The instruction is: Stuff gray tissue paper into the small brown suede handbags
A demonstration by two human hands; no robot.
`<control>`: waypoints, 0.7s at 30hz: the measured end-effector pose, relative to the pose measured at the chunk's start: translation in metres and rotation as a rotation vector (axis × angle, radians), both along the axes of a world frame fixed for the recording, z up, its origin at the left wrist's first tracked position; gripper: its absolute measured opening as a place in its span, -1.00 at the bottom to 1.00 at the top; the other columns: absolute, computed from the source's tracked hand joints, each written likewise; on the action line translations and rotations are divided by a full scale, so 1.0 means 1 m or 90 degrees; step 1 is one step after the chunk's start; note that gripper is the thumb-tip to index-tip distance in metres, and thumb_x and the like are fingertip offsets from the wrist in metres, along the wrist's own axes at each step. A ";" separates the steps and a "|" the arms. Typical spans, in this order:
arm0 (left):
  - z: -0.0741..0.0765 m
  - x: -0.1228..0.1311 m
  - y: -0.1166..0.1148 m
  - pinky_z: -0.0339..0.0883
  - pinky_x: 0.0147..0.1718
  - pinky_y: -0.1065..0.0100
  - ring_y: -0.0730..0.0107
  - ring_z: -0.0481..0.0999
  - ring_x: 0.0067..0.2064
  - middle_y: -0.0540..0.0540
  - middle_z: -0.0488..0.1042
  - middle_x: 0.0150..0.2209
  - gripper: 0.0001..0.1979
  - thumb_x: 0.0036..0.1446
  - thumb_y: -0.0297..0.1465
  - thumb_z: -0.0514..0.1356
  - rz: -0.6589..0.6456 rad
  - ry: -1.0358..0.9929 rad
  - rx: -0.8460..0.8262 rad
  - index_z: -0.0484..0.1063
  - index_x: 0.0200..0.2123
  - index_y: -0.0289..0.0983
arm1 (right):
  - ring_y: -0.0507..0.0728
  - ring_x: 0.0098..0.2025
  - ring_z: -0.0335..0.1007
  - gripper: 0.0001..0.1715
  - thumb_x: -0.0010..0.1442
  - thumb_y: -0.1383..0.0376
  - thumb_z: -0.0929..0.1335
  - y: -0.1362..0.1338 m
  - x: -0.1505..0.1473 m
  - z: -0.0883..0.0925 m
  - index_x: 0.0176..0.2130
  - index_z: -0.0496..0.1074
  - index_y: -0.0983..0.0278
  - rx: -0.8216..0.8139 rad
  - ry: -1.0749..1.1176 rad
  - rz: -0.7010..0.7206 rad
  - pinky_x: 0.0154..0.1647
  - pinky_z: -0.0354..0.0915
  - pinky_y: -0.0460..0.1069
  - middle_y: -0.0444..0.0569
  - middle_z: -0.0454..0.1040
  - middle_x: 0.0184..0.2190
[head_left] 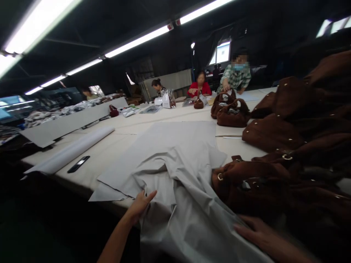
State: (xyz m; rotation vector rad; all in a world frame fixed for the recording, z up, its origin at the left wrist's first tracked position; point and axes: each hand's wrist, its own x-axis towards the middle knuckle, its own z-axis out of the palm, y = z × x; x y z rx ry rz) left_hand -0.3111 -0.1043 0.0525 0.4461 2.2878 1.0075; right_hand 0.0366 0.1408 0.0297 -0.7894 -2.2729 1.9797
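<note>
A large grey sheet [186,182], thin and creased, hangs over the near edge of the table. My left hand [140,206] grips its left side, with the thumb on top and the fingers partly hidden in the folds. At the lower right, my right hand [255,230] is smeared by motion beside the sheet's right side, and its grip cannot be made out. Flat under the crumpled part lies more pale grey sheet material [178,133]. Close to my right hand, a brown handbag [246,179] with metal rings rests at the edge of a pile.
Brown bags [274,131] are heaped on the right. To the left lie a rolled pale sheet [79,149] and a dark phone-like device [78,164]. Brown handbags [233,113] stand farther back on the white table [115,146], where co-workers [236,75] are at its far side.
</note>
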 end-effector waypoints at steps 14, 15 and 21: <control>0.004 0.149 0.022 0.45 -0.06 0.17 0.00 0.59 -0.15 -0.23 0.62 -0.33 -0.37 -0.18 0.15 0.34 -0.242 -0.180 0.236 0.56 -0.37 -0.35 | 0.15 -0.01 0.43 -0.25 -0.08 0.52 0.31 -0.113 -0.083 -0.003 0.11 0.45 0.17 -0.355 0.373 0.211 0.17 0.23 0.04 -0.11 0.50 -0.06; 0.006 0.153 0.019 0.46 -0.06 0.17 0.00 0.60 -0.15 -0.23 0.62 -0.33 -0.40 -0.16 0.12 0.34 -0.196 -0.160 0.230 0.57 -0.34 -0.35 | 0.13 -0.07 0.43 -0.30 -0.09 0.51 0.33 -0.109 -0.084 0.001 0.07 0.47 0.19 -0.355 0.357 0.231 0.12 0.26 0.03 -0.13 0.51 -0.13; 0.032 0.165 -0.023 0.47 -0.10 0.17 -0.02 0.61 -0.11 -0.15 0.62 -0.34 -0.72 0.02 -0.11 0.32 0.081 0.181 0.059 0.56 -0.32 -0.20 | 0.10 -0.26 0.42 -0.50 0.07 0.10 0.48 -0.061 -0.090 0.039 -0.09 0.58 0.39 -0.267 0.216 0.244 -0.10 0.33 0.01 0.02 0.55 -0.28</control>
